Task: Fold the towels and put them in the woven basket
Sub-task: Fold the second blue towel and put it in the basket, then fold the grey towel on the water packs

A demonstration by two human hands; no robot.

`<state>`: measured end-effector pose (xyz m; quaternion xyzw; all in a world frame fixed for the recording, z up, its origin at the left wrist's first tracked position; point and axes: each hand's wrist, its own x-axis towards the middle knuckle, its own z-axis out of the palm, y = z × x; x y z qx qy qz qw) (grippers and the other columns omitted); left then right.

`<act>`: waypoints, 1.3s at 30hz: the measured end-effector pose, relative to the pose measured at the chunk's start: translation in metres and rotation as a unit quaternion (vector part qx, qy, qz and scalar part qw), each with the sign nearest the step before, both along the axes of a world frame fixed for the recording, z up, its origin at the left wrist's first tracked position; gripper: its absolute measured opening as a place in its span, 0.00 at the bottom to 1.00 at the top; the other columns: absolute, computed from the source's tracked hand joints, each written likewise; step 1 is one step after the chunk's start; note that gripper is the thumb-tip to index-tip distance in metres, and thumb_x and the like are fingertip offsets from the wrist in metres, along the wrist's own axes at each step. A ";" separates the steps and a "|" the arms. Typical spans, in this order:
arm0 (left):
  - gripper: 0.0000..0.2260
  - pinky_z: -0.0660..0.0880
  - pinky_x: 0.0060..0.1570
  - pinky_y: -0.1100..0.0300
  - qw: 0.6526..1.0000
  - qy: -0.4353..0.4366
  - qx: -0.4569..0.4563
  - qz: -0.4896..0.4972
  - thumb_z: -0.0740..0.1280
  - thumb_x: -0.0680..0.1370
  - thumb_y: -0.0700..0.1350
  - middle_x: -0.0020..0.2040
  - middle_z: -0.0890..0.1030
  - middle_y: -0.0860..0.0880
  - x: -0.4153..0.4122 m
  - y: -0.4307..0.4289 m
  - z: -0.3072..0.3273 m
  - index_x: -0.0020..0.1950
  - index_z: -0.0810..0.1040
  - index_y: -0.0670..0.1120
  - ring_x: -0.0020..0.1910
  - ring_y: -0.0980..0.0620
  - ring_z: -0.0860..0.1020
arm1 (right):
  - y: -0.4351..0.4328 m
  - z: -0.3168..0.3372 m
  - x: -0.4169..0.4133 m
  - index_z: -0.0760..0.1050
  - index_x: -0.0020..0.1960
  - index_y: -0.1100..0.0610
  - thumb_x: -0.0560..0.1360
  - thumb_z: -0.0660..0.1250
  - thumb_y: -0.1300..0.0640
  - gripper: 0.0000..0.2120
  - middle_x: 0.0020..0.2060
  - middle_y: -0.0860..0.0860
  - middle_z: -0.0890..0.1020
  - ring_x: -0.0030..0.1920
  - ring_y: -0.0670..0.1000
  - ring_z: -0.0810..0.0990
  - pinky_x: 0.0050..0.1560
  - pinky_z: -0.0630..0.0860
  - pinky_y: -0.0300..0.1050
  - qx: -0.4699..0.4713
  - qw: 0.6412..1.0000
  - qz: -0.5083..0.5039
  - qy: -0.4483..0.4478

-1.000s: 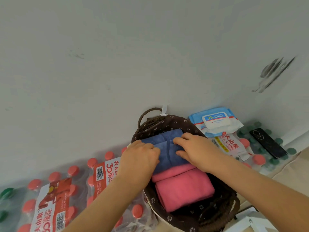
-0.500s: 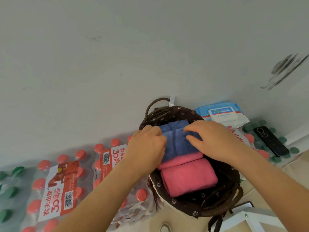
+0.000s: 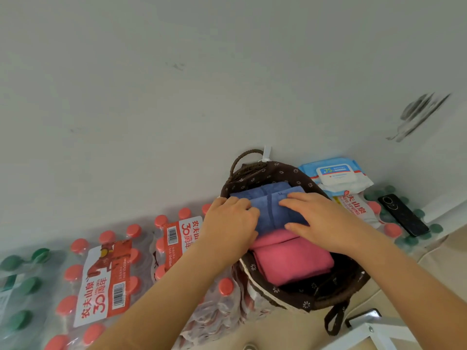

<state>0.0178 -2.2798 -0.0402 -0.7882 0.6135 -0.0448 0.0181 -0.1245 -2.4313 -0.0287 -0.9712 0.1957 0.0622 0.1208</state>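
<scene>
Head view: in the near half of the woven basket [image 3: 307,303] a folded pink towel [image 3: 290,261] lies flat, and a folded blue towel [image 3: 270,210] sits just beyond it in the far half, so the job looks nearly done, with only settling left. The right hand [image 3: 326,221] presses straight fingers on the blue towel; the left hand [image 3: 227,223] curls at its left edge, grip unclear. Both towels look soft and neatly creased.

Folded blue towel [image 3: 270,213] beside folded pink towel [image 3: 290,261], both inside dark, floral-lined woven basket [image 3: 265,173].
</scene>
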 end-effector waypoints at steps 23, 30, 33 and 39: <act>0.14 0.69 0.52 0.53 0.994 0.045 -0.090 0.031 0.64 0.70 0.58 0.49 0.76 0.53 -0.006 -0.009 -0.006 0.50 0.77 0.52 0.51 0.50 0.73 | -0.012 0.000 0.004 0.72 0.65 0.48 0.73 0.66 0.53 0.21 0.62 0.45 0.75 0.61 0.51 0.72 0.60 0.71 0.49 0.003 0.998 0.008 -0.069; 0.13 0.72 0.48 0.53 0.984 0.082 -0.153 0.033 0.61 0.69 0.56 0.51 0.77 0.53 -0.003 -0.001 -0.008 0.46 0.80 0.51 0.50 0.49 0.75 | -0.005 0.010 0.002 0.76 0.62 0.52 0.73 0.67 0.58 0.17 0.59 0.48 0.78 0.57 0.52 0.75 0.58 0.72 0.49 0.031 0.990 -0.004 -0.134; 0.11 0.73 0.47 0.53 0.979 0.090 -0.179 0.031 0.61 0.71 0.53 0.52 0.77 0.52 -0.004 0.006 -0.006 0.45 0.80 0.51 0.50 0.49 0.76 | -0.003 0.016 0.005 0.76 0.59 0.52 0.73 0.67 0.58 0.15 0.56 0.46 0.78 0.56 0.50 0.76 0.56 0.73 0.50 0.035 0.988 -0.001 -0.152; 0.09 0.75 0.40 0.57 0.937 0.207 -0.274 0.062 0.61 0.76 0.47 0.43 0.80 0.54 -0.007 0.043 0.026 0.45 0.80 0.49 0.42 0.54 0.75 | 0.036 0.055 0.020 0.76 0.60 0.50 0.74 0.63 0.50 0.16 0.56 0.44 0.79 0.56 0.46 0.77 0.58 0.73 0.45 0.063 0.980 0.013 -0.191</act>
